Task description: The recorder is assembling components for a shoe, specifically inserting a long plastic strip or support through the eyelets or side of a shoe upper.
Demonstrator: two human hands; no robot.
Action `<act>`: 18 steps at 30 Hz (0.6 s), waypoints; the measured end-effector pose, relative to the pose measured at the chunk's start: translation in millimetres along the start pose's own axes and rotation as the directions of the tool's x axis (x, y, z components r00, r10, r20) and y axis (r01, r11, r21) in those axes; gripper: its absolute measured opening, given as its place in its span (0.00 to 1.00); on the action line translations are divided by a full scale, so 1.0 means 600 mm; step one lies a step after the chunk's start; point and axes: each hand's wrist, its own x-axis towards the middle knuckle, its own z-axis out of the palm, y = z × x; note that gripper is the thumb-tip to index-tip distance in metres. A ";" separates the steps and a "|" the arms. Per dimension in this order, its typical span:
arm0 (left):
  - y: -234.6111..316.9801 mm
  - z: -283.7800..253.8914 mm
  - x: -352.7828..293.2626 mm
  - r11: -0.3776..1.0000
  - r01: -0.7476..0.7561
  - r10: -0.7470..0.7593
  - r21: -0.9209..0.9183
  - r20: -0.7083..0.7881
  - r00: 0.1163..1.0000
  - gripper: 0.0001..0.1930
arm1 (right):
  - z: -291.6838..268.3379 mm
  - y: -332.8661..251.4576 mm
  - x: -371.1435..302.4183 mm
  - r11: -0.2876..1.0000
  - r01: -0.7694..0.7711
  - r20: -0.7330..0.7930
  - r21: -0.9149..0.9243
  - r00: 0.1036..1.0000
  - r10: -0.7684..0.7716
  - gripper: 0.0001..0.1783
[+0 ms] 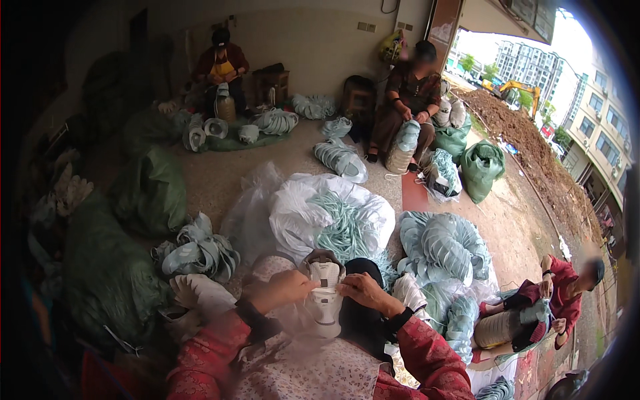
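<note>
A pale shoe upper lies upright over my lap, its perforated toe end pointing away from me. My left hand is closed at its left side, thumb and fingers pinched near the lacing edge. From the other side, my right hand pinches the upper's right edge with bent fingers. A thin pale strip, perhaps a lace, runs between the two hands, too small to make out surely. Just beyond my knees, a white plastic sack holds a heap of pale green shoelaces.
Nested light-blue shoe uppers lie at my right; a grey-white bundle lies at my left beside dark green sacks. Three seated co-workers handle similar pieces. Another green sack stands near the open doorway.
</note>
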 end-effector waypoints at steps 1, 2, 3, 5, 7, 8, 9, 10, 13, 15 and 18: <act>-0.001 0.000 -0.001 1.000 0.001 -0.001 -0.001 -0.001 1.000 0.28 | -0.001 -0.002 0.001 0.999 -0.026 0.017 0.019 1.000 0.026 0.13; -0.003 0.000 0.000 1.000 -0.025 0.024 -0.009 -0.027 0.999 0.26 | -0.001 -0.004 0.001 0.999 -0.026 0.019 0.020 0.999 0.025 0.13; -0.005 0.000 0.000 0.999 -0.050 0.049 -0.016 -0.054 0.997 0.25 | -0.001 -0.006 0.002 0.998 -0.054 0.027 0.027 0.998 0.053 0.13; -0.007 0.000 0.003 0.997 -0.078 0.077 -0.006 -0.083 0.994 0.23 | -0.001 -0.005 0.002 0.996 -0.083 0.036 0.034 0.996 0.082 0.13; -0.002 -0.003 0.003 0.995 -0.103 0.103 0.005 -0.112 0.988 0.22 | -0.002 -0.002 0.003 0.991 -0.133 0.079 -0.003 0.988 0.133 0.16; 0.006 -0.006 0.003 0.998 -0.069 0.070 0.005 -0.091 0.993 0.20 | -0.001 0.000 0.002 0.991 -0.135 0.080 -0.001 0.988 0.134 0.16; 0.011 -0.009 0.004 0.999 -0.035 0.036 0.006 -0.070 0.997 0.18 | 0.000 0.002 0.001 0.953 -0.267 0.092 0.144 0.962 0.255 0.19; 0.002 -0.005 0.012 1.000 -0.030 0.031 0.003 -0.068 0.997 0.18 | 0.003 0.002 0.000 0.877 -0.389 0.124 0.282 0.921 0.369 0.21; 0.007 -0.007 0.028 0.931 -0.353 0.363 0.094 -0.348 0.865 0.12 | 0.007 0.021 0.001 0.837 -0.450 0.024 0.312 0.884 0.466 0.26; 0.008 -0.018 0.027 0.932 -0.339 0.363 0.131 -0.380 0.851 0.12 | -0.006 -0.013 0.027 0.768 -0.545 0.043 0.336 0.823 0.566 0.26; -0.002 -0.010 0.042 0.932 -0.328 0.362 0.151 -0.391 0.847 0.16 | -0.013 -0.021 0.038 0.708 -0.604 -0.001 0.365 0.761 0.649 0.29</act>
